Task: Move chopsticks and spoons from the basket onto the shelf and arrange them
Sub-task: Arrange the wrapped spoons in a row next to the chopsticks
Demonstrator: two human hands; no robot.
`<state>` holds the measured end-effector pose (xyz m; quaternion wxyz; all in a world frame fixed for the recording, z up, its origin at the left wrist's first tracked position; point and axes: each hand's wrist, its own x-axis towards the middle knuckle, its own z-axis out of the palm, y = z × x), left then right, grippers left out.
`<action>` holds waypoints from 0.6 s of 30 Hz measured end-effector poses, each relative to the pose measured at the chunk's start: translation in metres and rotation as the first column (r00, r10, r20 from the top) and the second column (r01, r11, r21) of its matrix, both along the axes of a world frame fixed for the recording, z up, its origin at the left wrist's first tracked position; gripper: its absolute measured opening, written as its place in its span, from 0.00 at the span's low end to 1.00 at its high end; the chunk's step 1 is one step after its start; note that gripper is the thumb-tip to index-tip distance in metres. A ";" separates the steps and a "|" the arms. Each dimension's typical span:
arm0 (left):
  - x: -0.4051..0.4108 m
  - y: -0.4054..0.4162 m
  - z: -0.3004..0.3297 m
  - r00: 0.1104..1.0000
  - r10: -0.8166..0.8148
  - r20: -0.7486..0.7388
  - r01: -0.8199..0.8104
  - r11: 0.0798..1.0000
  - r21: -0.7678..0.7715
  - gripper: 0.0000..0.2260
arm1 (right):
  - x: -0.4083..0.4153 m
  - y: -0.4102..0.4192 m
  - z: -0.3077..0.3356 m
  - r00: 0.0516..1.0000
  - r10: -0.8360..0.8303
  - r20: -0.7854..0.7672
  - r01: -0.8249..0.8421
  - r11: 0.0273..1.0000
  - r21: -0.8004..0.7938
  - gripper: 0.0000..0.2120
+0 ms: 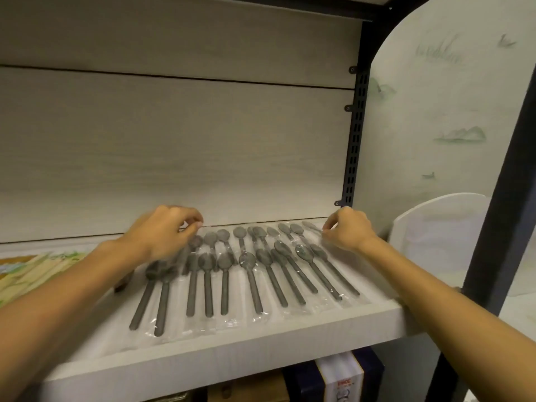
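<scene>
Spoons (pixel 249 274) were already on the shelf (pixel 232 352): dark grey, each in a clear plastic sleeve, laid in 2 overlapping rows, bowls toward the back panel (pixel 174 155), handles toward the front lip. Right half fanned out to the right; left half ran nearly straight. Chopstick packs (pixel 34 271), pale with green print, sat at the far left of the same shelf. Basket not in view.

Left hand (pixel 162 233) was over the left end of the back row, fingers curled, grip apparently pinching a sleeve edge; blur, not certain. Right hand (pixel 348 230) was at the right end of the back row, thumb and finger pinching the wrapper of the end spoon (pixel 311 226).

Judgement: arranging step, back row being squared up. To do it well, I'd pull sleeves by the plastic edges, not the bowls, and turn the right-hand group parallel with the left.

Room: back row was close to the back panel, so no slack there. Front handles stopped short of the lip, some margin. Right side bounded by a white side panel (pixel 435 111) and a white divider (pixel 435 233).
</scene>
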<state>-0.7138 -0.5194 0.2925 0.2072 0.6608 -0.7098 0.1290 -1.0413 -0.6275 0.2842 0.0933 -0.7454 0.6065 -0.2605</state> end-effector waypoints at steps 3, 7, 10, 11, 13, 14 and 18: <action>0.012 0.019 -0.003 0.998 0.055 -0.017 -0.055 0.998 -0.001 0.08 | 0.007 -0.003 -0.005 0.999 0.043 -0.025 -0.043 0.999 0.026 0.07; 0.030 0.041 -0.008 0.990 0.126 -0.063 -0.127 0.992 -0.006 0.07 | 0.004 -0.001 -0.009 0.998 0.061 0.011 -0.061 0.998 -0.006 0.11; 0.037 0.057 -0.005 0.983 0.154 -0.099 -0.156 0.988 -0.016 0.06 | 0.004 0.000 -0.008 0.998 0.060 0.022 -0.058 0.994 -0.092 0.12; 0.037 0.063 -0.003 0.980 0.162 -0.119 -0.165 0.986 -0.016 0.05 | 0.005 0.003 -0.006 0.997 0.078 0.030 -0.073 0.988 -0.135 0.11; 0.036 0.073 -0.001 0.974 0.161 -0.158 -0.167 0.986 -0.027 0.06 | 0.010 0.010 0.000 0.985 0.169 0.034 -0.158 0.965 -0.209 0.10; 0.034 0.080 -0.002 0.974 0.148 -0.173 -0.156 0.987 -0.037 0.06 | 0.014 0.016 0.005 0.971 0.238 0.027 -0.227 0.948 -0.224 0.10; 0.023 0.096 -0.014 0.978 0.083 -0.193 -0.088 0.996 -0.014 0.06 | 0.047 0.048 0.022 0.878 0.472 -0.077 -0.478 0.862 -0.169 0.14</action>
